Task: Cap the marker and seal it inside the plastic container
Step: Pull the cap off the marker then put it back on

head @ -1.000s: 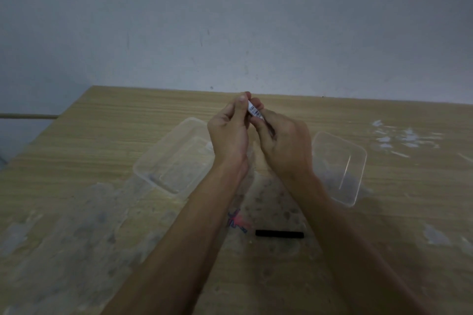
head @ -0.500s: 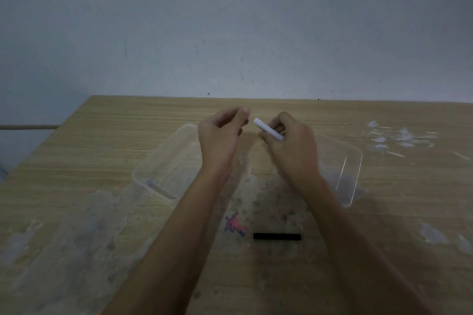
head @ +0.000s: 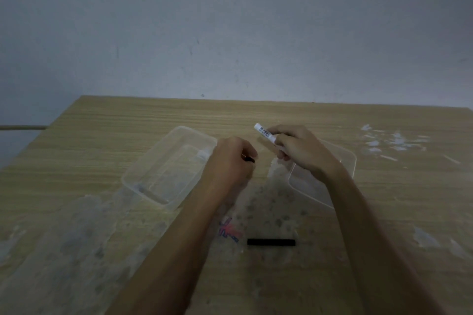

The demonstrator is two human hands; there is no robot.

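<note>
Marker, white, is pinched in the right hand above the table. Left hand is curled around a small dark piece, beside the clear container.

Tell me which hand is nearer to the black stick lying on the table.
Left. The left hand hovers up and left of the black stick, beside the clear container. The right hand, holding the white marker, is higher and farther back.
</note>
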